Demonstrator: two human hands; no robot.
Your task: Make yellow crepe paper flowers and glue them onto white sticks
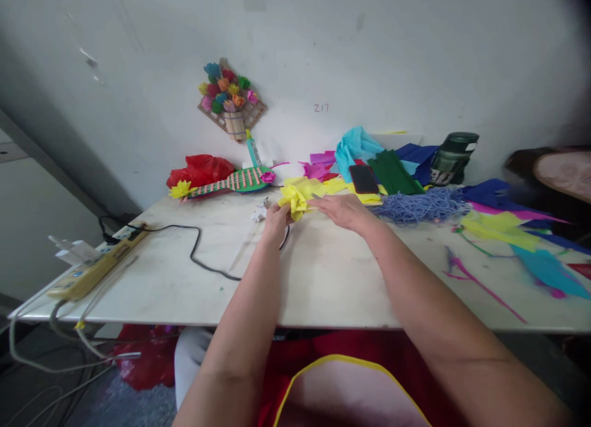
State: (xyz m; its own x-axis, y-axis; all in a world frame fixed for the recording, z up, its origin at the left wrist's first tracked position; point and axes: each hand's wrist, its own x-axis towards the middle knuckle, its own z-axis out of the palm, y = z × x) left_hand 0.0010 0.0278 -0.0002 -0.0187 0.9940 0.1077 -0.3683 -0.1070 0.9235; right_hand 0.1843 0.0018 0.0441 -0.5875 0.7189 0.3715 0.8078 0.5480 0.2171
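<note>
In the head view a bright yellow crepe-paper flower (297, 196) with loose, ruffled petals is held just above the middle of the table. My left hand (278, 219) is closed on its lower left side, the fingertips partly hidden by the paper. To the right, my right hand (340, 210) has its fingers together, reaching to the flower's right edge. A small grey pointed tip shows at these fingers; what it belongs to I cannot make out. Behind the flower lie flat yellow crepe-paper pieces (335, 185).
A green paper guitar-shaped craft (249, 179) lies at the back left. A phone (363, 179), blue-grey yarn (418, 207) and a dark jar (454, 159) are back right. A black cable (199, 242) runs from the power strip (99, 264). Paper scraps (551, 270) lie right.
</note>
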